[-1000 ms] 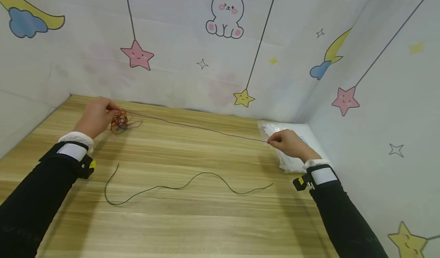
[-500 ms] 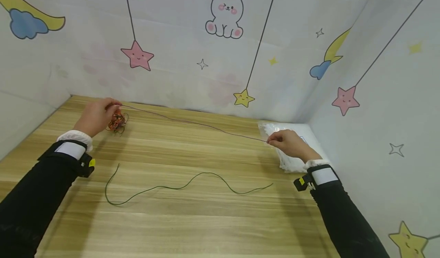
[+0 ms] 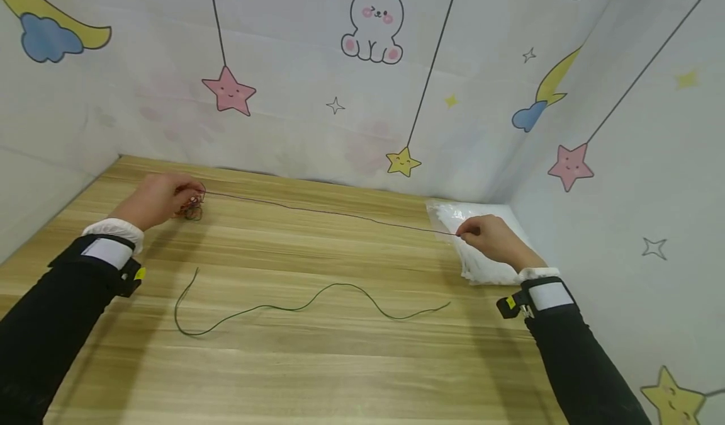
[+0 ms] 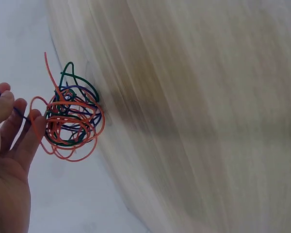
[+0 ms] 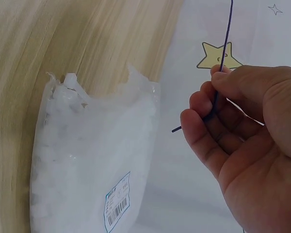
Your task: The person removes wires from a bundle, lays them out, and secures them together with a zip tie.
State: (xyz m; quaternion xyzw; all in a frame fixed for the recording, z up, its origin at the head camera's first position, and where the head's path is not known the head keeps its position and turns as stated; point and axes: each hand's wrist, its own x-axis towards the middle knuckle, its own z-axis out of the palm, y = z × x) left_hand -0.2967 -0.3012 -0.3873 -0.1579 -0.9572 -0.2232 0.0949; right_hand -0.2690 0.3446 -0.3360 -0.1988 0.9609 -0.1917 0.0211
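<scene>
Biggest thing we see is the cartoon-print wall [image 3: 300,47], then the wooden table [image 3: 317,371] below it. At the table's far right we've got a clear bag [image 5: 87,150] of white bits. The left hand [image 3: 155,199] is at the far left, thumb and finger pinching a purplish strand [image 3: 331,213]. The right hand [image 3: 495,240], near the bag, has its fingers curled and pinches that strand too, a short end poking out. Just by the left fingertips there's a tangle [image 4: 70,118] of orange, green and blue; we can't tell if it touches the table. The purplish strand runs nearly straight between the hands, and a green strand [image 3: 272,306] lies wavy on the wood.
</scene>
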